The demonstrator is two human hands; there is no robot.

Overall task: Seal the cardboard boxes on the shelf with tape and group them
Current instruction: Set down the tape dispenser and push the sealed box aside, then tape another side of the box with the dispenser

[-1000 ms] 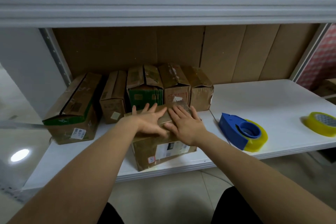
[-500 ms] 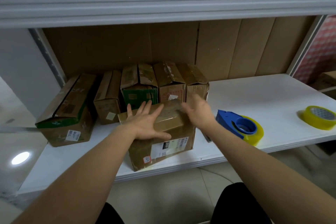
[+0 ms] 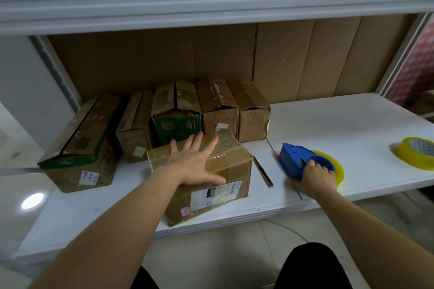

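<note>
Reaching for the dispenser while the front box is being held shut, not yet sealed.

Five boxes (image 3: 178, 110) are sitting grouped in a row at the back left of the shelf (image 3: 352, 124); whether each is taped, cannot tell. Left hand (image 3: 195, 162) is lying flat, fingers spread, pressing the top of the front box (image 3: 211, 185) near the shelf edge. A thin metal tool (image 3: 263, 171) is lying just beside it. Right hand (image 3: 313, 177) is curling around the blue tape dispenser (image 3: 300, 159), resting on the shelf. A spare tape roll (image 3: 415, 152) is sitting far right. Judged remaining: taping this box, pushing it into the row.
</note>
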